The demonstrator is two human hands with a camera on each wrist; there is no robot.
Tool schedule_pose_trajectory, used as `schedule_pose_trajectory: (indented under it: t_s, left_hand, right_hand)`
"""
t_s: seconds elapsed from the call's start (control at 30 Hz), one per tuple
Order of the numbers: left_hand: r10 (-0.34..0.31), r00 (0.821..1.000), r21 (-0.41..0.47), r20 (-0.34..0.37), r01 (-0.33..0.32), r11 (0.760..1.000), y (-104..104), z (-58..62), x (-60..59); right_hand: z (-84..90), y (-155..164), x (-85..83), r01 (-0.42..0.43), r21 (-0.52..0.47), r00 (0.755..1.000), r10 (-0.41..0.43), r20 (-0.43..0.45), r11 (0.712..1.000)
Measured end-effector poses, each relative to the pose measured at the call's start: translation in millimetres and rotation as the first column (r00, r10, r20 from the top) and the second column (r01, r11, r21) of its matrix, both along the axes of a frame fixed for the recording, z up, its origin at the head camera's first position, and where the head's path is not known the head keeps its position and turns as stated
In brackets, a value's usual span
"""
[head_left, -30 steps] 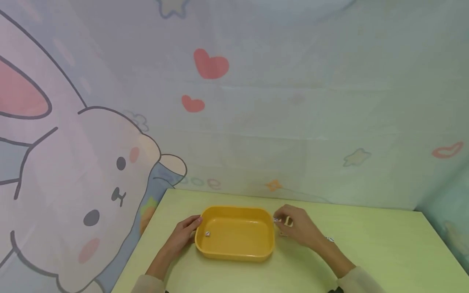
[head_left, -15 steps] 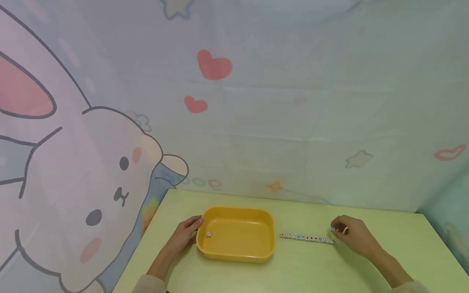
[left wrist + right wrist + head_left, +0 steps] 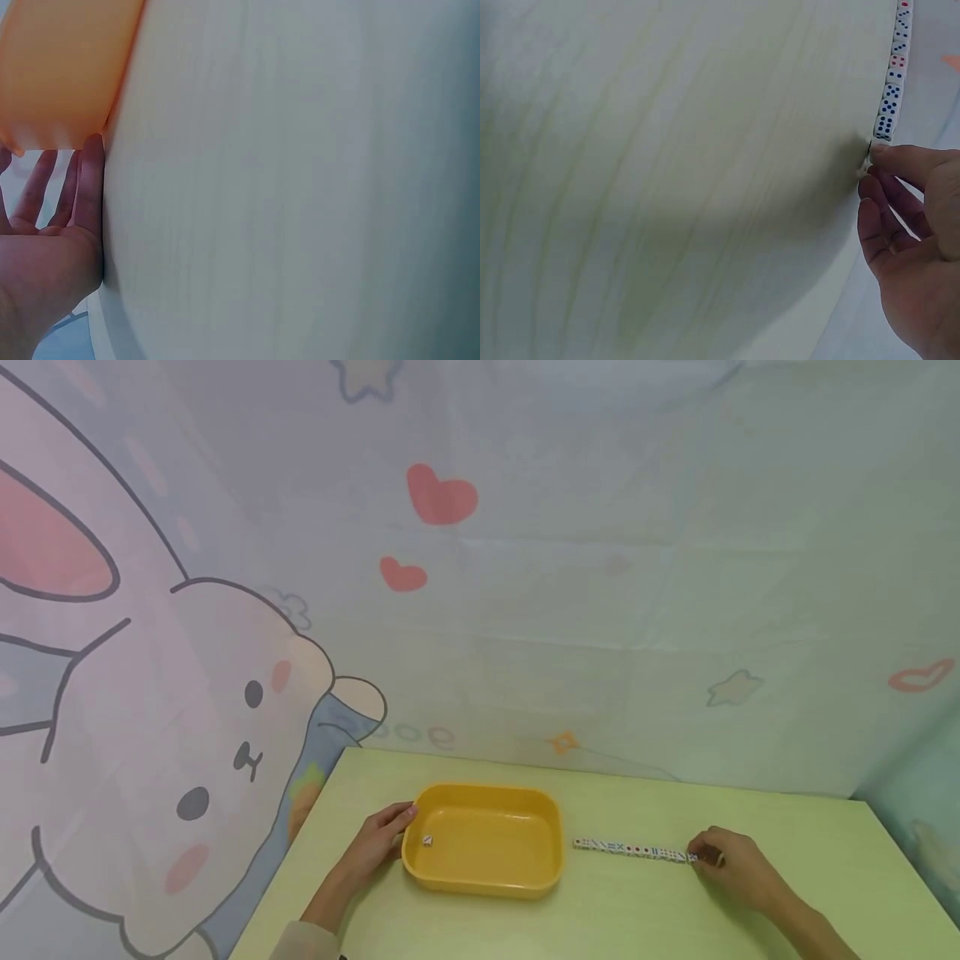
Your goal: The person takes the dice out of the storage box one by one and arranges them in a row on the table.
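Observation:
A long row of white dice (image 3: 628, 849) with coloured pips lies right of the yellow tray (image 3: 487, 890). My right hand (image 3: 733, 864) is at the row's right end and pinches a die (image 3: 692, 857) between thumb and fingers, close against the last one. In the right wrist view most of that die is hidden by the thumb; the row (image 3: 892, 82) runs upward from it. My left hand (image 3: 375, 839) holds the tray's left end, one fingertip on the rim and the other fingers along the outer wall (image 3: 60, 112). One die (image 3: 427, 841) sits inside the tray at its left.
The pale green table (image 3: 630, 918) carries the tray and the dice. Behind it hangs a cloth backdrop (image 3: 570, 610) printed with a rabbit, hearts and stars, reaching down to the table's back edge.
From beside the tray, my right hand has moved right to the row's far end, carrying a die, then lowered it there. The left hand and tray have stayed put.

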State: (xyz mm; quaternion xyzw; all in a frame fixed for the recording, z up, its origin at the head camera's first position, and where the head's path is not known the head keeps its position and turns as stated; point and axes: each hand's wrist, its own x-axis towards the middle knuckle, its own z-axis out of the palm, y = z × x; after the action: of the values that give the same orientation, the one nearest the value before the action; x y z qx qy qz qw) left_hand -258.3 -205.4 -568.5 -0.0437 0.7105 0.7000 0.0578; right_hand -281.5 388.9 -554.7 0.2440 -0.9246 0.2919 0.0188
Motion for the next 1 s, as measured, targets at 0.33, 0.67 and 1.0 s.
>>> schedule_pose_trajectory:
  t_s: [0.33, 0.67, 1.0]
  left_hand:
    - [-0.006, 1.000, -0.004, -0.001, 0.006, 1.000, 0, -0.1, 0.0]
    - [0.012, 1.000, -0.026, 0.013, -0.012, 1.000, -5, -1.5, 4.9]
    - [0.016, 1.000, -0.015, 0.003, -0.016, 1.000, 0, 1.9, 2.5]
  right_hand:
    - [-5.1, -3, 0.3, 0.009, -0.015, 0.998, -0.010, -0.060, 1.000]
    - [23.4, -59, 4.4, 0.039, -0.068, 0.986, -0.050, -0.158, 0.997]
    - [38.8, -201, 2.7, -0.177, -0.310, 0.965, 0.103, -0.241, 0.934]
